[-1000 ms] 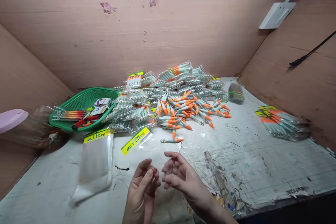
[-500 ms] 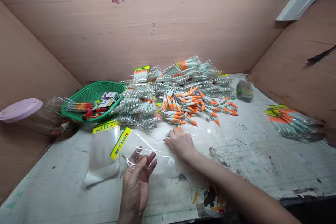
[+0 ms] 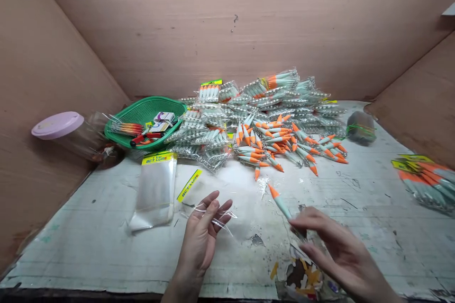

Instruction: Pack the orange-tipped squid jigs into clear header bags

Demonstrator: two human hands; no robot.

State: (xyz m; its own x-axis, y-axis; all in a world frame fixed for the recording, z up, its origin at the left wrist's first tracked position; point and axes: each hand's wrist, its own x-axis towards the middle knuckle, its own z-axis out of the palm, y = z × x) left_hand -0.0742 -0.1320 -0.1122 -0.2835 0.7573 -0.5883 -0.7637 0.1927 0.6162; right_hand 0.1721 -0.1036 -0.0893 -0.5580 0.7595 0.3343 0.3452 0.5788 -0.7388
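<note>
My left hand (image 3: 204, 227) pinches a clear plastic bag (image 3: 188, 206) with a yellow header strip printed "BCT LURE". The bag's mouth lies around my fingers. My right hand (image 3: 332, 241) grips a fishing lure (image 3: 280, 202), pale blue-green with an orange tip, by its hook end; the tip points up and left. Beyond both hands is a pile of loose lures (image 3: 280, 139) of the same colours. A stack of flat bags (image 3: 156, 194) with yellow headers lies left of my left hand.
Packed lures (image 3: 209, 135) are heaped behind the loose ones. A green basket (image 3: 130, 111) with red pliers (image 3: 140, 139) stands at the left beside a clear jar with a pink lid (image 3: 59, 125). Bagged lures (image 3: 424, 182) lie far right, and the tabletop (image 3: 220, 270) is torn in front.
My right hand has come back from the pile toward me and right, with a lure in it. My left hand still holds the bag. The camera view has shifted left.
</note>
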